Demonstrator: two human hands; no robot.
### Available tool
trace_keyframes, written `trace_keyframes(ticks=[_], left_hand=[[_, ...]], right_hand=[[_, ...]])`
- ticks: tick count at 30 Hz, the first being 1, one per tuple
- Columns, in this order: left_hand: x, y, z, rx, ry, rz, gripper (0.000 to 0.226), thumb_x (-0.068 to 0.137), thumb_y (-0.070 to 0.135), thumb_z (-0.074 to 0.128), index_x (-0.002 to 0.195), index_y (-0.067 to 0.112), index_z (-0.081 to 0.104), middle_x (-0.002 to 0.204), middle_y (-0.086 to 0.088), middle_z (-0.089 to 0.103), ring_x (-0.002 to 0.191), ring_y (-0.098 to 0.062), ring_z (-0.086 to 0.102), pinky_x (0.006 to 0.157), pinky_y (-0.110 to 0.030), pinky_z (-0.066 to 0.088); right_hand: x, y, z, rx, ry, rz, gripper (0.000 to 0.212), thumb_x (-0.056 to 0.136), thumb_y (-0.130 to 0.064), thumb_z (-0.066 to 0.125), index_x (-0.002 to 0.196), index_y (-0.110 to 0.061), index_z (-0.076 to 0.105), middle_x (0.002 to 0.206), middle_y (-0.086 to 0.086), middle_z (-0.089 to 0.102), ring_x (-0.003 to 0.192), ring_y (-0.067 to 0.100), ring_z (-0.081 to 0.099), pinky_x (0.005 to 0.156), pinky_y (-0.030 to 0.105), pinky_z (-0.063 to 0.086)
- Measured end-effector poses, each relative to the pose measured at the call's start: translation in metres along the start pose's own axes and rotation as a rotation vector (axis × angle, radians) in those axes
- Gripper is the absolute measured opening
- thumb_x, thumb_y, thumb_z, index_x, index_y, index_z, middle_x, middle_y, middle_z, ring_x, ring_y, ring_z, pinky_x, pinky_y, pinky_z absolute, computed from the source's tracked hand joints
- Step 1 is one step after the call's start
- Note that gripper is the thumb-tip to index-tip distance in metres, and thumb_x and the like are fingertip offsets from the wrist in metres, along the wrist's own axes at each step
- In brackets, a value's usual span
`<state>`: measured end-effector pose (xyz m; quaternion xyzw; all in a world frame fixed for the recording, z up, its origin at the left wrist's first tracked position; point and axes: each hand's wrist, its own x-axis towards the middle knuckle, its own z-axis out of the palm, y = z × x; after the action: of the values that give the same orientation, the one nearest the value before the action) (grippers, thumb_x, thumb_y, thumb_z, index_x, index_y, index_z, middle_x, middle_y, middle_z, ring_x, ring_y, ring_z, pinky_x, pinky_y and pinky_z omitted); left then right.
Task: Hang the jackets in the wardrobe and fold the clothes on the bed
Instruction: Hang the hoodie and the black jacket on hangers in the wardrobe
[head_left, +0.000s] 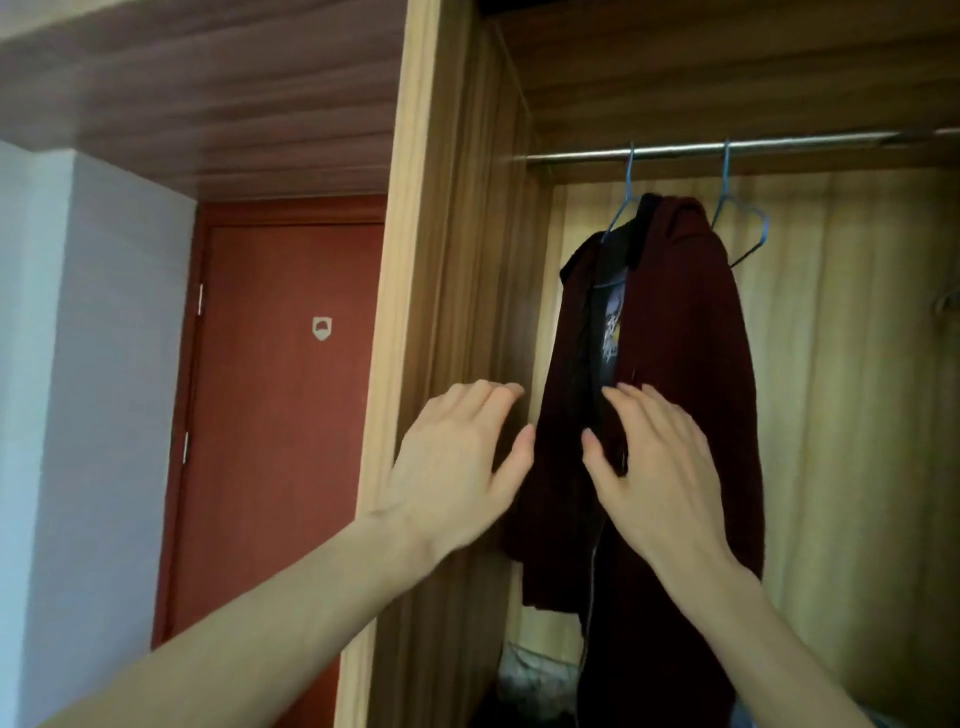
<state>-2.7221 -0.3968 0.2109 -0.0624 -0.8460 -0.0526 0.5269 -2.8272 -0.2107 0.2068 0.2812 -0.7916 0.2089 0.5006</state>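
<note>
Hanging on the metal rail (779, 146) inside the wardrobe (441, 260): 1 dark red jacket (685, 364), up on a blue hanger (621, 215) so the cloth drops straight and does not crease. Next to it, a 2nd blue hanger (740, 218), maybe bare and ready for the next jacket, though partly hidden behind the hood. Inside the open front, a dark shirt with a pale picture (613, 332), peeking out.

Left hand (457, 467) open, fingers spread, grip released, holding nothing, just beside the jacket's left edge and in front of the wardrobe's side wall. Right hand (660, 467) also open, grip released, palm flat on or very near the jacket front by the zip; touching or not, hard to tell. Looks like smoothing or letting go, so the jacket hangs neat and stays put.

Far left, a red door (280, 415), shut. No bed in view, so no folding to check from here. Down low in the wardrobe, something pale and blurry, too dim to name.
</note>
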Motion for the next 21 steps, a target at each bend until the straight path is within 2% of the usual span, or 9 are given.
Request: trace_keyframes(ticks=[5, 10, 17, 21], left_hand=[[-0.103, 0.008, -0.027, -0.06, -0.043, -0.014, 0.044, 0.107, 0.038, 0.047, 0.142, 0.015, 0.06, 0.133, 0.003, 0.064, 0.127, -0.014, 0.057, 0.11, -0.034, 0.046], [-0.201, -0.017, -0.071, 0.085, -0.097, -0.063, 0.044, 0.106, 0.037, 0.049, 0.141, 0.013, 0.061, 0.137, -0.001, 0.064, 0.132, -0.021, 0.055, 0.115, -0.041, 0.043], [-0.305, -0.051, -0.148, 0.224, -0.129, -0.278, 0.043, 0.104, 0.034, 0.054, 0.14, 0.012, 0.06, 0.139, -0.004, 0.064, 0.134, -0.023, 0.053, 0.112, -0.05, 0.046], [-0.349, -0.073, -0.186, 0.29, -0.125, -0.439, 0.047, 0.104, 0.037, 0.053, 0.144, 0.013, 0.059, 0.145, -0.004, 0.061, 0.139, -0.025, 0.052, 0.116, -0.048, 0.044]], right_hand=[[-0.092, -0.032, -0.015, -0.023, -0.126, 0.035, 0.058, 0.105, -0.051, 0.047, 0.154, -0.018, 0.048, 0.157, 0.003, 0.05, 0.15, 0.02, 0.039, 0.125, 0.039, 0.024], [-0.155, -0.092, -0.028, 0.084, -0.172, -0.008, 0.067, 0.102, -0.059, 0.044, 0.155, -0.018, 0.045, 0.161, 0.0, 0.045, 0.153, 0.017, 0.034, 0.128, 0.041, 0.023], [-0.216, -0.191, -0.019, 0.293, -0.259, -0.044, 0.067, 0.101, -0.059, 0.049, 0.155, -0.019, 0.046, 0.161, -0.001, 0.045, 0.154, 0.015, 0.032, 0.129, 0.043, 0.021], [-0.244, -0.242, 0.007, 0.382, -0.341, -0.075, 0.069, 0.101, -0.062, 0.048, 0.155, -0.02, 0.046, 0.161, -0.001, 0.045, 0.153, 0.015, 0.033, 0.128, 0.04, 0.019]])
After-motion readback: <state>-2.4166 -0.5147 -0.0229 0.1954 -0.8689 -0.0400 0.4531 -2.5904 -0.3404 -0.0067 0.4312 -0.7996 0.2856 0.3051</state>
